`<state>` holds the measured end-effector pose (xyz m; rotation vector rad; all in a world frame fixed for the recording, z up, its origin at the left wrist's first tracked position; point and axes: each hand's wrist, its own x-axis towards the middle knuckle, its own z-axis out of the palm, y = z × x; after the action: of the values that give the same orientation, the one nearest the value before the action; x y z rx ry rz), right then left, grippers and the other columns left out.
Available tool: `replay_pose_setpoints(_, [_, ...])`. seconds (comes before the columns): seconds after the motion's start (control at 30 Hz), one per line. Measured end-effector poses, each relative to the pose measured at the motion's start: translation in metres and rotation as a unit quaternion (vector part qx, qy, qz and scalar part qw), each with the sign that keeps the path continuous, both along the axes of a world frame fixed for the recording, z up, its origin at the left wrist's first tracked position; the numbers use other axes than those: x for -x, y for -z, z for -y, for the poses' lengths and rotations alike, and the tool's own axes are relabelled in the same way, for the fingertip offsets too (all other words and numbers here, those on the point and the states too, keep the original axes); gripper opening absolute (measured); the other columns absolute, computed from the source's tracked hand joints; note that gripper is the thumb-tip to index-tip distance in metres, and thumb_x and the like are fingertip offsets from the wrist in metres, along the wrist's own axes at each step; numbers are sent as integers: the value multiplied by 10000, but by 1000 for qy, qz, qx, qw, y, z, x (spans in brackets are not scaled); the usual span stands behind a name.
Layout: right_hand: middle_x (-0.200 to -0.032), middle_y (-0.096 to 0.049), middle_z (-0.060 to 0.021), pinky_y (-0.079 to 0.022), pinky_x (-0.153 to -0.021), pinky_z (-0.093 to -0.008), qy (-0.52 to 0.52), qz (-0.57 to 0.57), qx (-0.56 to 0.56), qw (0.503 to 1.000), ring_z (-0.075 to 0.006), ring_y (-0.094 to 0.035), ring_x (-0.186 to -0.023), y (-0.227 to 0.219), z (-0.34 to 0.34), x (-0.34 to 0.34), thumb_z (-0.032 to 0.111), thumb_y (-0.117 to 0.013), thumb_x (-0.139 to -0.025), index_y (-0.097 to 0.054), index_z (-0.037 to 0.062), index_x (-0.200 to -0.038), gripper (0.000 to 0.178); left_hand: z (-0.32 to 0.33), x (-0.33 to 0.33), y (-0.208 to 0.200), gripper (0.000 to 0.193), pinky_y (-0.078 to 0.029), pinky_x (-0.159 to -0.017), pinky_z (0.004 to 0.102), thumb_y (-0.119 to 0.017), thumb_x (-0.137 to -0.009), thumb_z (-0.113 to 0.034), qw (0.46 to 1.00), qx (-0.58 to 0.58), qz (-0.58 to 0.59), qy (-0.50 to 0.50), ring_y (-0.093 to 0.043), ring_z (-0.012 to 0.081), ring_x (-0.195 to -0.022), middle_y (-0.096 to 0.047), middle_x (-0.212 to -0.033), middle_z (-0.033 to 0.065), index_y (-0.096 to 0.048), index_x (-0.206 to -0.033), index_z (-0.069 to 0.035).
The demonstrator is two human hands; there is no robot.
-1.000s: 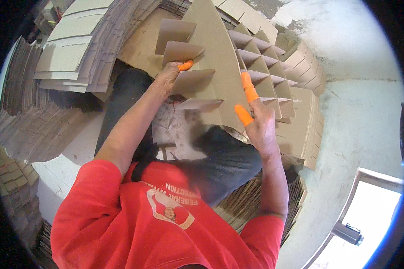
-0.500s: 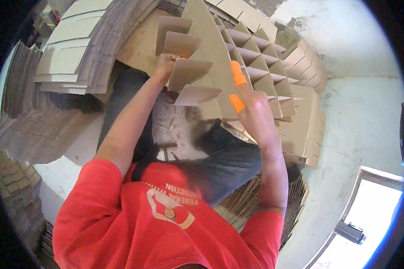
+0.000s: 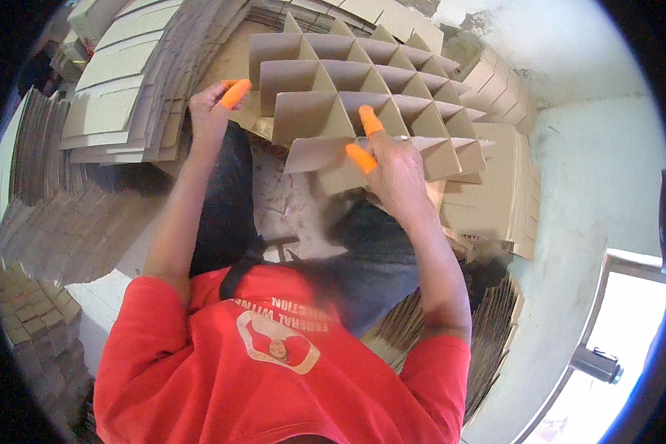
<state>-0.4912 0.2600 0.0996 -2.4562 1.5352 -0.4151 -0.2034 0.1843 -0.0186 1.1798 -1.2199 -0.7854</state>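
Note:
A brown cardboard divider grid (image 3: 362, 74) of interlocked slotted strips stands tilted in front of me, its cells facing up. My right hand (image 3: 396, 166) is on its near side, with orange covers on thumb and forefinger. That forefinger reaches over a cell while the thumb lies in front of a strip; the remaining fingers are mostly hidden, and the hand looks closed on the grid. Off the grid's left edge is my left hand (image 3: 216, 107), fingers curled. Its orange-covered thumb and forefinger lie close together, with nothing visible between them.
A tall pile of slotted cardboard strips (image 3: 115, 96) rises at the left, with darker bundles (image 3: 37, 148) beside it. More cardboard sheets (image 3: 485, 185) stand at the right against the pale wall (image 3: 570, 192). Another bundle (image 3: 488, 348) is by my right elbow.
My left hand has let go of the divider and moved left. The long strip has come down into the grid, so cells now show across it. My right hand has shifted left.

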Motion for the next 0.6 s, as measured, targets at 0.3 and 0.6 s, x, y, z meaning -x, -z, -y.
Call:
replay_pose_setpoints(0.3, [-844, -661, -152, -524, -644, -407, 38, 68, 30, 997, -282, -657, -723, 18, -3, 14, 101, -591, -892, -620, 22, -1171, 292, -67, 42, -89, 696, -420, -984, 354, -809, -710, -283, 922, 167, 311, 160, -557, 259, -1136, -595, -1247, 105, -545, -1318, -71])
replay_pose_setpoints(0.6, [-1250, -603, -142, -514, -800, -396, 423, 253, 404, 770, -272, -632, -971, 73, 5, 190, 170, -725, -850, -607, 5, -1230, 431, 62, 69, -124, 861, -331, -1097, 426, -749, -782, -396, 877, 232, 414, 75, -374, 384, -1340, -434, -1412, 218, -334, -1444, -36])
